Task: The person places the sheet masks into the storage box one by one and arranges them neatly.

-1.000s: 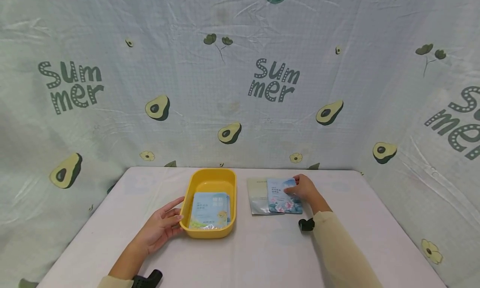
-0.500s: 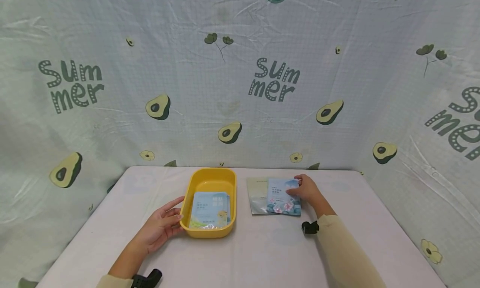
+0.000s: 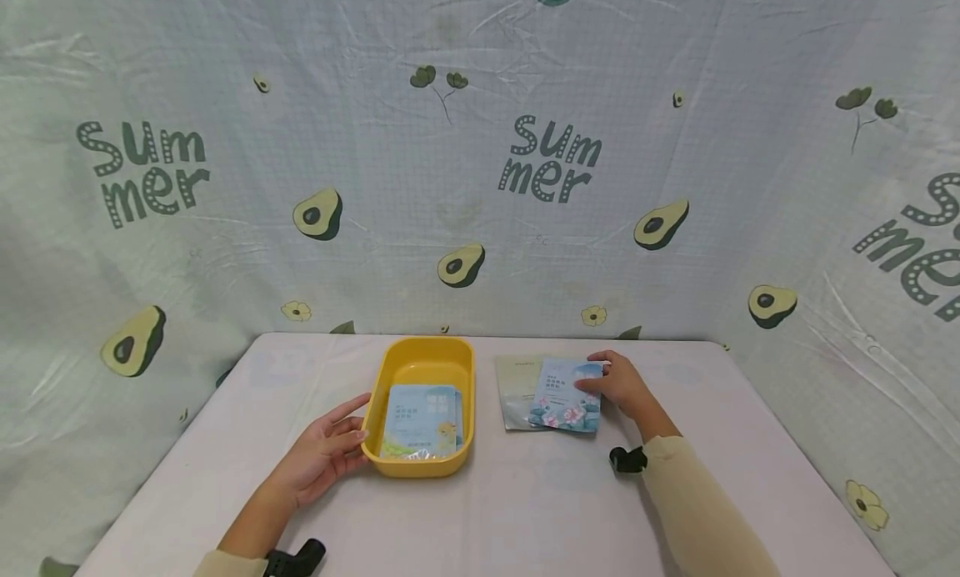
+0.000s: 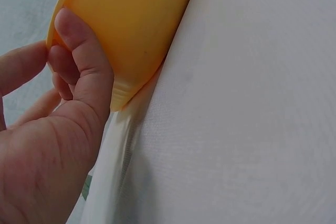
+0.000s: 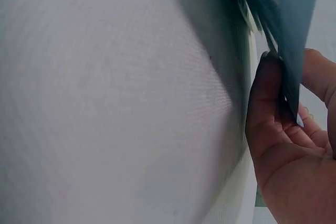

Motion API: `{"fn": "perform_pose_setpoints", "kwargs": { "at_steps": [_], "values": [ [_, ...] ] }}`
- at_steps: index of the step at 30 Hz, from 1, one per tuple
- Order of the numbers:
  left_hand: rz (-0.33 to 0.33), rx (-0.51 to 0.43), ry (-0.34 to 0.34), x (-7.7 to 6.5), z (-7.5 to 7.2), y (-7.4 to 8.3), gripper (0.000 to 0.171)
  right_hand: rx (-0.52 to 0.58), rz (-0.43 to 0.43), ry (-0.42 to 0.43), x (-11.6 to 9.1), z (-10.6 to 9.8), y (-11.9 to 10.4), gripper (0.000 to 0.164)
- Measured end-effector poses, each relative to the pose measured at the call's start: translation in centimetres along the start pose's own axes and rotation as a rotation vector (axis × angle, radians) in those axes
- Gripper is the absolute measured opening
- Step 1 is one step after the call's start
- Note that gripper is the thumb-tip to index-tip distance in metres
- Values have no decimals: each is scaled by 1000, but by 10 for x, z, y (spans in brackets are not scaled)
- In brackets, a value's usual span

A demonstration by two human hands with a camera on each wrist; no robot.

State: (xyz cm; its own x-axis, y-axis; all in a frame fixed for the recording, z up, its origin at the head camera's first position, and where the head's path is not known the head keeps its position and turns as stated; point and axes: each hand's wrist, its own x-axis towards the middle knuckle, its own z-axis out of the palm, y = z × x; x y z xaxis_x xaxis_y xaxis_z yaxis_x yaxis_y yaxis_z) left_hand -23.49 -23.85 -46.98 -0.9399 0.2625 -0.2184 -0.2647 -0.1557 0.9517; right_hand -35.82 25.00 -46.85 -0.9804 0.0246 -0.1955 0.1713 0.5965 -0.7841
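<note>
My left hand (image 3: 322, 456) holds the near left side of a yellow plastic tray (image 3: 466, 393), the thumb at its rim and other fingers against the outer wall. In the left wrist view, fingertips (image 4: 71, 27) overlap that yellow wall. Inside the tray lie flat light-blue sachets (image 3: 416, 418), stacked slightly askew. To its right, my right hand (image 3: 618, 385) pinches the upper right edge of a blue sachet with pink flowers (image 3: 566, 398). That one is tilted and partly covers a silvery-beige sachet (image 3: 517, 393). Edge-on in the right wrist view, the blue sachet (image 5: 295, 30) passes between thumb and fingers.
A white-covered table (image 3: 480, 527) carries everything. Behind and on both sides hangs a pale curtain (image 3: 375, 252) printed with avocados and lettering. Black wrist cameras (image 3: 628, 459) sit at both sleeves.
My right hand has shifted slightly right, and the flowered sachet has turned, its lower end swinging left and down. The left hand and tray have stayed in place.
</note>
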Motion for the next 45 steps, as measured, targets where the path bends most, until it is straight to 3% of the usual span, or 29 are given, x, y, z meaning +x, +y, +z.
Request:
{"fn": "perform_pose_setpoints", "kwargs": {
  "at_steps": [25, 37, 45],
  "values": [
    [11, 1, -14, -1, 0, -3, 76, 238, -52, -2, -16, 6, 6, 64],
    [4, 13, 3, -1, 2, -2, 76, 248, -66, -15, -35, 12, -1, 61],
    [10, 3, 3, 0, 2, -2, 76, 362, -71, -40, -47, 18, -6, 63]
  ]
}}
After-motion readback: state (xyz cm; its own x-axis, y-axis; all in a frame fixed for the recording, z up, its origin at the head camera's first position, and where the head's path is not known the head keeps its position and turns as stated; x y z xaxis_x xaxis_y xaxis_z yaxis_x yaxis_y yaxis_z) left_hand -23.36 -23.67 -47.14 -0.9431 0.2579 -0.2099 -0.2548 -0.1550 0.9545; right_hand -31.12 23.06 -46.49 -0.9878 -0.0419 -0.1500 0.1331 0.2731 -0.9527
